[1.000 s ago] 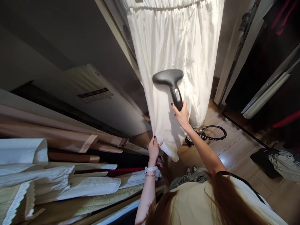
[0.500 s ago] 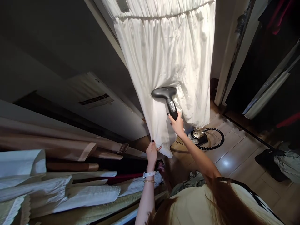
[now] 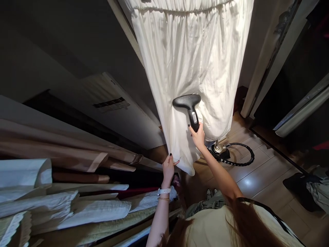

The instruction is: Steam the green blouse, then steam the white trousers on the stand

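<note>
The right hand (image 3: 198, 137) is closed around the handle of a black garment steamer (image 3: 192, 115), whose head is against a white gathered skirt (image 3: 190, 58) hanging in front; the left hand (image 3: 168, 169) pinches the skirt's lower edge between thumb and fingers; the steamer base (image 3: 218, 152) stands on the floor (image 3: 262, 178) with a coiled hose (image 3: 241, 161).

White garment (image 3: 185, 58) w/ top off-frame

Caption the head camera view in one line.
Right hand holds a garment steamer to a hanging white garment; left hand grips its hem.
</note>
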Demonstrator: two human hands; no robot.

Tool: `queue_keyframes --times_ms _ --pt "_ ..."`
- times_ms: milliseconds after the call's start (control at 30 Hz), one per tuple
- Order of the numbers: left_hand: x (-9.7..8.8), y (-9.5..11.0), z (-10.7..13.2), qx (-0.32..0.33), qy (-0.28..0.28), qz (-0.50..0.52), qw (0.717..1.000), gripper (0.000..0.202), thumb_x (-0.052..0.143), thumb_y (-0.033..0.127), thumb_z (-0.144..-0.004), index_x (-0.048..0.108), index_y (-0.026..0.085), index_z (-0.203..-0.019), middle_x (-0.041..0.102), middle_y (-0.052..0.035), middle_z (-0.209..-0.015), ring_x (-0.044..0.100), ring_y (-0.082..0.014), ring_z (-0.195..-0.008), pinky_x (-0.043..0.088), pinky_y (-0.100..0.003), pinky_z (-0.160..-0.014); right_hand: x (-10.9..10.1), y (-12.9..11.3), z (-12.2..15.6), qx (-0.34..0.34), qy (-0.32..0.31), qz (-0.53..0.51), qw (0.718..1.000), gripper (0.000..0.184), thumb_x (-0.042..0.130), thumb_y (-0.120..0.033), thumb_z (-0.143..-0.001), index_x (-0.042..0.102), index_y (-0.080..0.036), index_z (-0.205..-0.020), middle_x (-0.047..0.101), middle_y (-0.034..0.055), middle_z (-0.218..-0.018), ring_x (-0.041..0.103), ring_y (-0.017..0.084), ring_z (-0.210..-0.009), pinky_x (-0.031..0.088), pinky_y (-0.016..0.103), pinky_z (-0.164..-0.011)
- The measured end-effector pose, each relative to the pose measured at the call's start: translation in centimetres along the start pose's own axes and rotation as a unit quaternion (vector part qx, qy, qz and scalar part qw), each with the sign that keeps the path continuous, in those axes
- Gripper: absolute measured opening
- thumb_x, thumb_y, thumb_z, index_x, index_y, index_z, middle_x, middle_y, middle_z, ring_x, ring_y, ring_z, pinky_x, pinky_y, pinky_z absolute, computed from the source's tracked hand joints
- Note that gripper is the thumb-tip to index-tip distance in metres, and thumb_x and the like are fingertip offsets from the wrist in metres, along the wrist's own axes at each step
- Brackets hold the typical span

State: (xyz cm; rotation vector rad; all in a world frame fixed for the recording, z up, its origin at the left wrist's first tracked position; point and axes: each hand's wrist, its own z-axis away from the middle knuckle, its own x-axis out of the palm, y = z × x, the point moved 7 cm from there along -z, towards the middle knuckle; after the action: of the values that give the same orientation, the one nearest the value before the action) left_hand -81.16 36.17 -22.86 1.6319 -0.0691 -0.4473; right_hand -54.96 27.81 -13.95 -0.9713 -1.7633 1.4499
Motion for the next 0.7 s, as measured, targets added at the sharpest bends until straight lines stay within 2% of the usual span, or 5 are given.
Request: queue_keyframes --times_ms 133,267,433,567,700 --pt "-0.7 0.0 -1.6 -0.016 0.008 -0.013 1.0 0.044 0.058 0.058 -0.091 0.07 0.016 -0.101 0.071 -0.0075 -0.106 0.075 -0.0218 -0.066 0.062 -0.035 -0.066 0.5 2.8 0.5 0.026 -0.011 -0.002 1.0 0.049 0.059 -0.059 -0.086 0.049 -0.023 -0.117 0.065 0.0014 -0.084 0.062 0.022 -0.073 0.047 0.034 -0.071" --pt "-2.0 1.1 -3.9 -0.006 0.021 -0.034 0.999 0.042 0.058 0.057 -0.09 0.068 0.016 -0.095 0.071 -0.0064 -0.101 0.075 -0.0227 -0.073 0.06 -0.031 -0.065 0.8 3.5 1.7 0.043 -0.003 -0.005 0.999 0.051 0.06 -0.06 -0.086 0.05 -0.022 -0.12 0.068 0.0054 -0.093 0.064 0.025 -0.082 0.048 0.036 -0.075" --pt "-2.9 2.0 -6.3 0.01 0.024 -0.084 0.996 0.044 0.055 0.06 -0.088 0.062 0.017 -0.084 0.065 -0.0034 -0.085 0.075 -0.0257 -0.074 0.057 -0.03 -0.064 2.2 0.7 2.6 0.021 -0.002 -0.04 0.999 0.055 0.066 -0.058 -0.084 0.051 -0.023 -0.124 0.068 0.0074 -0.108 0.064 0.025 -0.095 0.049 0.036 -0.085" --pt "-2.6 2.0 -7.2 0.009 0.012 -0.084 0.996 0.044 0.054 0.061 -0.087 0.06 0.018 -0.082 0.062 -0.0024 -0.081 0.073 -0.024 -0.073 0.058 -0.031 -0.066 3.7 -2.4 1.7 0.011 0.006 -0.092 0.996 0.056 0.067 -0.057 -0.083 0.051 -0.021 -0.124 0.068 0.0059 -0.105 0.062 0.022 -0.093 0.048 0.034 -0.083" --pt "-2.4 1.7 -7.3 0.003 -0.002 -0.067 0.998 0.047 0.058 0.064 -0.084 0.062 0.018 -0.084 0.066 -0.0041 -0.085 0.072 -0.0251 -0.081 0.06 -0.034 -0.069 4.8 -2.5 0.4 0.014 0.018 -0.117 0.993 0.057 0.067 -0.057 -0.084 0.05 -0.021 -0.125 0.067 0.0044 -0.099 0.062 0.021 -0.088 0.049 0.032 -0.079"
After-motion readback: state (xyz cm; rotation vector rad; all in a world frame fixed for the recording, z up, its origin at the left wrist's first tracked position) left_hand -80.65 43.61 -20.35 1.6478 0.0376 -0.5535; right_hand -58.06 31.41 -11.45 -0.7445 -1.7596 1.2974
